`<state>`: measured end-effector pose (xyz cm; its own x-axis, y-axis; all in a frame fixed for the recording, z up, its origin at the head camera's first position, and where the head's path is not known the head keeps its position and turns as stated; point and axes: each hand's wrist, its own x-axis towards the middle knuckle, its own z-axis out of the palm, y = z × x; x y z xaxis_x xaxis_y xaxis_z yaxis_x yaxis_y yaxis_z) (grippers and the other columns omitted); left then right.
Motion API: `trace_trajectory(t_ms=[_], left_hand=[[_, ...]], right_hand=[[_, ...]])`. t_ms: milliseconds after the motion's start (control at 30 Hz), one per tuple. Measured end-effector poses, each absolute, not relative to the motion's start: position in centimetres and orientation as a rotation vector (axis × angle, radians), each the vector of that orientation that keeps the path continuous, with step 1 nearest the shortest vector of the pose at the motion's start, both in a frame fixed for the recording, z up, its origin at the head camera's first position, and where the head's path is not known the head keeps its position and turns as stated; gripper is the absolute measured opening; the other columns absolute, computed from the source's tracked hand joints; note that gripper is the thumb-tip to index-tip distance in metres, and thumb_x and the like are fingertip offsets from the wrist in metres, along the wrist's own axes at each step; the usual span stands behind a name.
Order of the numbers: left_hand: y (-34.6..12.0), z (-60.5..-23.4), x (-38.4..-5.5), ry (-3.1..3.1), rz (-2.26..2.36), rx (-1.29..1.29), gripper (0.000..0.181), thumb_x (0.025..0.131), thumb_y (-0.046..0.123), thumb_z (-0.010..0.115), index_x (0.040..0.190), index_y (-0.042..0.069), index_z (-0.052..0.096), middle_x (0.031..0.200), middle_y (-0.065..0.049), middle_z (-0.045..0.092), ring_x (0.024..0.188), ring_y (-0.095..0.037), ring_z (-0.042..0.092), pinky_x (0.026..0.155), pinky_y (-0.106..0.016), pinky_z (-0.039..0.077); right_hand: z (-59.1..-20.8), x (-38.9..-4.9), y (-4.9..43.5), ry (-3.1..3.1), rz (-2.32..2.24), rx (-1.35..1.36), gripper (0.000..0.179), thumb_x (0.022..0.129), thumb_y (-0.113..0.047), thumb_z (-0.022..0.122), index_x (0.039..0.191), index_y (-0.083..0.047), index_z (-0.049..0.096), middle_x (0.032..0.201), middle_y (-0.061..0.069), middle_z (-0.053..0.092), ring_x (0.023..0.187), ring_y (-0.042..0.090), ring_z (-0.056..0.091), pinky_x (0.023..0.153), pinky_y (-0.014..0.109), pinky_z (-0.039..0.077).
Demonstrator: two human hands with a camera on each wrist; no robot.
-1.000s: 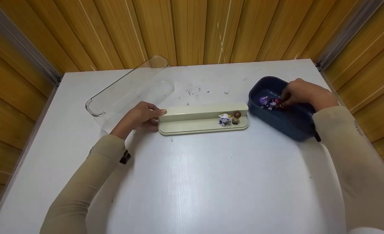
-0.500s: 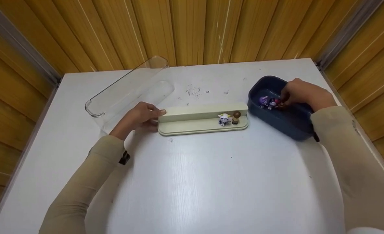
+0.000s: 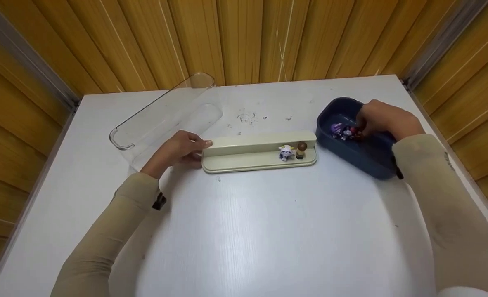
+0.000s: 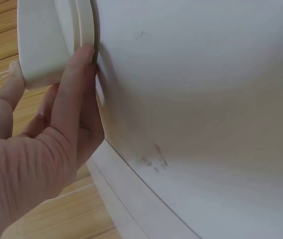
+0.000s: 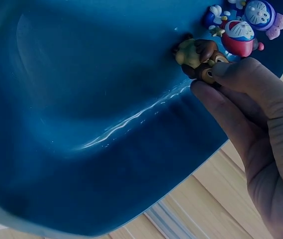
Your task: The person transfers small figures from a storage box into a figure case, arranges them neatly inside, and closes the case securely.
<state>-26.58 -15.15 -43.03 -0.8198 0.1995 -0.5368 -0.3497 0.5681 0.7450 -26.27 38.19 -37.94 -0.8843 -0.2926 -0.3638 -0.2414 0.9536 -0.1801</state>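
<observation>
walled beyond left hand (image 3: 178,147) and right hand (image 3: 386,117) in yellow-brown wood-plank panelling (image 3: 244,41), seamed outward of each by grey corner strips (image 3: 25,53); spread beneath both with white wood-grain tabletop (image 3: 248,222), light-glossed on their near side.

Both arms (image 3: 107,231) reach forward (well apart) — the left hand (image 3: 177,147) grips, the right hand (image 3: 386,117) pinches.

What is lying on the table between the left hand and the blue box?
In the head view, the cream stand lies between the left hand and the blue box, with two small figures near its right end.
</observation>
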Motion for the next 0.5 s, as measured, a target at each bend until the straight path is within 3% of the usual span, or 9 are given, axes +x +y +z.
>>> trace_trajectory(t_ms=[233, 500], left_hand=[[-15.16, -42.84, -26.88, 2.222, 1.209, -0.163, 0.060, 0.092, 0.041, 0.077, 0.133, 0.002, 0.059, 0.121, -0.015, 0.068, 0.093, -0.022, 0.071, 0.082, -0.032, 0.060], [-15.35, -42.85, -26.75, 2.226, 1.204, -0.156, 0.061, 0.092, 0.041, 0.076, 0.135, 0.000, 0.058, 0.124, -0.015, 0.066, 0.095, -0.022, 0.071, 0.083, -0.032, 0.060]], right_hand=[[-37.66, -26.21, 38.28, 2.719, -0.203, -0.419, 0.013, 0.090, -0.009, 0.077, 0.102, -0.005, 0.079, 0.089, 0.007, 0.070, 0.076, 0.023, 0.059, 0.072, 0.041, 0.057], [-37.69, -26.39, 38.20, 2.710, -0.210, -0.409, 0.016, 0.091, -0.010, 0.076, 0.106, -0.004, 0.078, 0.093, 0.009, 0.072, 0.079, 0.024, 0.061, 0.080, 0.050, 0.059]])
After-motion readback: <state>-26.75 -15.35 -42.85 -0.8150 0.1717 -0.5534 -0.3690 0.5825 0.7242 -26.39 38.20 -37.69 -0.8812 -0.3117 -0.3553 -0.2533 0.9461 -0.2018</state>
